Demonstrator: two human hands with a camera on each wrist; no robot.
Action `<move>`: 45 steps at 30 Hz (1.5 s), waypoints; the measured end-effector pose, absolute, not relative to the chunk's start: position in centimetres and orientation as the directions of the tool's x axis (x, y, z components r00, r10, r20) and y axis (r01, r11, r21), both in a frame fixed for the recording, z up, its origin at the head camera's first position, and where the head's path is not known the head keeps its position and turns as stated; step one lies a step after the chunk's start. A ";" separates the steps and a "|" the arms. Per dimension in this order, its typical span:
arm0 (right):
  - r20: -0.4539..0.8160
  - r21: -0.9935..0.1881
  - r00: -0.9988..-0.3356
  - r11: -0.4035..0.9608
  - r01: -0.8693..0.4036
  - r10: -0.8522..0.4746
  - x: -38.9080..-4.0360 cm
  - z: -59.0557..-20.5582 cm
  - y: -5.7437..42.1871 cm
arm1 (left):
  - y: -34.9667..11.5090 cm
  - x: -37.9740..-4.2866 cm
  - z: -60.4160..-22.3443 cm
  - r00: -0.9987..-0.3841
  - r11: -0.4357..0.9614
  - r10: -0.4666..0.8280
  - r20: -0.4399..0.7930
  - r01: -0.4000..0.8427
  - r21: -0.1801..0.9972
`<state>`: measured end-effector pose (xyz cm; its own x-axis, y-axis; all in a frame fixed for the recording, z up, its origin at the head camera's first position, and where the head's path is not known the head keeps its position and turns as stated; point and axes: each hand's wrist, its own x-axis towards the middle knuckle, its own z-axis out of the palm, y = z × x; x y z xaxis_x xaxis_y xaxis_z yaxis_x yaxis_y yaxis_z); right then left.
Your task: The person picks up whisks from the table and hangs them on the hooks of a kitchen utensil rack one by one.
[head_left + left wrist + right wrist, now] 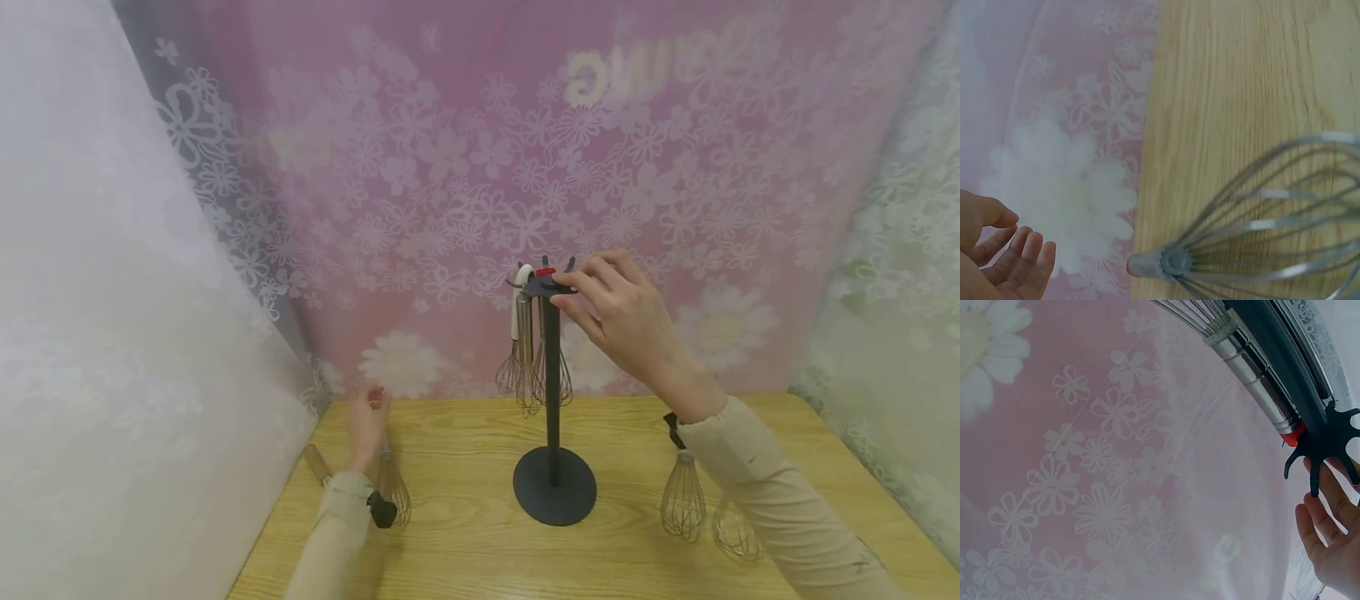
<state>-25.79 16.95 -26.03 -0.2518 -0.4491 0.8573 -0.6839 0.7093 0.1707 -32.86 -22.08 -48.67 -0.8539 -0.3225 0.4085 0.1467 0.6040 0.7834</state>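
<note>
A dark utensil stand [553,375] with a round base and a ring of upturned hooks [1329,447] stands on the table. Several whisks hang from it, among them a white-handled one [517,312] and a metal-handled one with a red end [1260,378]. At the top, my right hand [618,312] pinches the edge of the hook ring between thumb and fingers. My left hand [367,425] hovers by the table's left back edge, fingers loosely bent and holding nothing. Close to it is a whisk [1272,231] with its wires toward the front.
A wooden handle [317,462] shows at the table's left edge, partly behind the left arm. On the right lie a black-handled whisk [682,500] and another whisk [735,533] partly covered by the right sleeve. Flowered curtains [480,167] enclose the wooden table [457,533].
</note>
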 end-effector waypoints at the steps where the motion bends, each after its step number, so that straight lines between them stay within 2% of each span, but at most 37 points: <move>1: 0.860 0.176 -0.246 0.713 -0.679 -0.447 -25.8 -26.0 16.9 | -22.3 -32.9 -48.8 -0.856 0.616 -0.315 0.410 0.144 0.775; 7: 0.874 0.202 -0.217 0.731 -0.652 -0.436 -25.7 -25.9 16.4 | -23.6 -33.1 -49.8 -0.854 0.715 -0.273 0.443 0.128 0.687; 15: 0.879 0.198 -0.212 0.732 -0.652 -0.427 -25.9 -26.1 16.3 | -25.2 -32.8 -51.4 -0.921 0.697 -0.252 0.296 0.040 0.716; 23: 0.880 0.203 -0.206 0.732 -0.650 -0.427 -25.9 -26.0 16.5 | -25.6 -32.7 -52.0 -0.962 0.782 -0.198 0.186 -0.041 0.623; 34: 0.882 0.205 -0.203 0.734 -0.648 -0.425 -25.9 -26.1 16.3 | -26.0 -32.9 -53.4 -0.986 0.809 -0.113 0.124 -0.019 0.587; 45: 0.882 0.204 -0.207 0.738 -0.644 -0.424 -25.8 -26.2 16.4 | -26.1 -32.6 -53.1 -0.991 0.799 -0.109 0.082 -0.039 0.600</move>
<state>-25.83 16.40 -26.18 -0.2066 -0.4237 0.8819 -0.6438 0.7377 0.2036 -32.59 -26.09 -53.05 -0.9906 -0.1094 0.0815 -0.0388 0.7988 0.6003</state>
